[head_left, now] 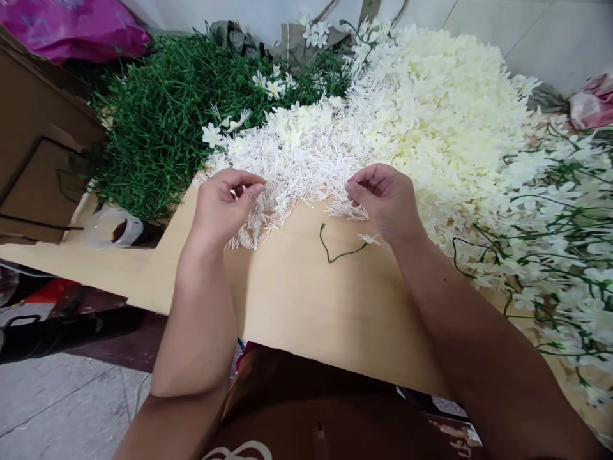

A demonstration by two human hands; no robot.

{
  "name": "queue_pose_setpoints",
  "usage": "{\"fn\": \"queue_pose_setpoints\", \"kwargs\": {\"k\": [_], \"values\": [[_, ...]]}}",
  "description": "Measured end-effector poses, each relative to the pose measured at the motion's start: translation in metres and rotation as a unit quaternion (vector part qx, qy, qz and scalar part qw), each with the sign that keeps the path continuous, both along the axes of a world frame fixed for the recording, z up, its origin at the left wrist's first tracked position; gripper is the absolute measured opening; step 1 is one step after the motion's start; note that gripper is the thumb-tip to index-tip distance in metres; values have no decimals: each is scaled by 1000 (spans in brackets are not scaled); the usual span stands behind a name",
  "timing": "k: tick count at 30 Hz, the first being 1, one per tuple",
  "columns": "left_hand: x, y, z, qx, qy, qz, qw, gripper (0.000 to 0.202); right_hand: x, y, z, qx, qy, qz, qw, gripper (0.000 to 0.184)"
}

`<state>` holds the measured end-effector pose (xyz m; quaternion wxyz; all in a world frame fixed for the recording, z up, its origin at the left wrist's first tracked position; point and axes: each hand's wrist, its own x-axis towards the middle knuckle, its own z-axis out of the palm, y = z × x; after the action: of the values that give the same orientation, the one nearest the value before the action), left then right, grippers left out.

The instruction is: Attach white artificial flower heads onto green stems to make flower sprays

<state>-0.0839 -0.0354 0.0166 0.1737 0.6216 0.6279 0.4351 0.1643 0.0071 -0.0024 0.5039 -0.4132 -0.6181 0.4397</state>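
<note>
My left hand (228, 199) is over the left part of a heap of thin white stamen-like sticks (297, 163), thumb and forefinger pinched together. Whatever it may hold is too small to make out. Over the right part of the same heap, my right hand (387, 198) is also closed in a pinch, its contents hidden by the fingers. Between and below the hands, a bent green plastic stem (329, 259) with a small white flower (368, 239) at its right end lies on the tan board (297, 300).
A large pile of green stems (148, 115) rises at the back left. White and cream artificial flower heads (440, 108) are heaped at the back right. Stemmed flowers (565, 275) spread along the right. A cardboard box (38, 140) and a clear plastic cup (112, 227) stand left.
</note>
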Motion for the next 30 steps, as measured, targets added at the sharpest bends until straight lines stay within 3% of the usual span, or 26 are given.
{"fn": "queue_pose_setpoints", "kwargs": {"k": [5, 9, 15, 21, 30], "values": [[6, 0, -7, -90, 105, -64, 988, 28, -3, -4, 0, -4, -8, 16, 1000, 15], [13, 1, -12, -100, 118, -31, 987, 15, -7, -9, 0, -28, -1, 38, 999, 13], [30, 2, -12, -81, -33, -13, 996, 7, -26, -23, -1, 14, -19, 41, 999, 10], [54, 1, -10, -111, -189, -75, 973, 7, -35, -25, -11, 44, -2, 19, 999, 9], [61, 1, -13, -137, -261, -99, 950, 12, -33, -22, -18, -5, 24, 5, 1000, 13]]}}
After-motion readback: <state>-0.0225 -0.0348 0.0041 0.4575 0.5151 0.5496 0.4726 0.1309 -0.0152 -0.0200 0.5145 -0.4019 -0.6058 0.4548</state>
